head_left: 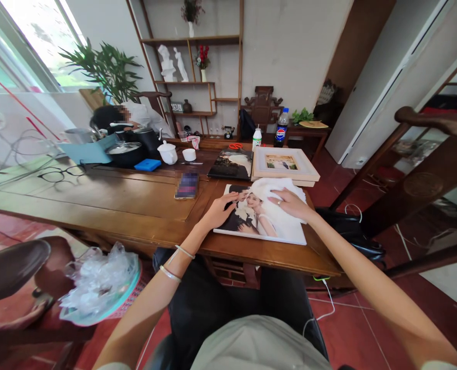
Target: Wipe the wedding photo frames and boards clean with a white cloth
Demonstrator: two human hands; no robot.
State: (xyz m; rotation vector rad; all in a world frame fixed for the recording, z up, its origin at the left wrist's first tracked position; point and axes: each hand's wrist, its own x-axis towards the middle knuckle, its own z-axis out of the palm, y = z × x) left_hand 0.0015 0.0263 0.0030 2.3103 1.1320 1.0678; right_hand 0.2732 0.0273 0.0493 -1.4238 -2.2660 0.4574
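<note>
A large photo print (251,226) of a couple lies flat near the front edge of the wooden table (136,205). My left hand (219,209) rests on the print's left edge with fingers spread flat. My right hand (290,203) presses a white cloth (280,187) down on the print's upper right part, fingers laid flat on the cloth.
Behind the print lie a dark photo album (230,163) and a stack of white picture frames (284,164). A phone (187,186), glasses (61,174), cups and pots sit further left. Another person (113,118) sits at the far end. A basket of plastic wrap (97,288) stands at my left.
</note>
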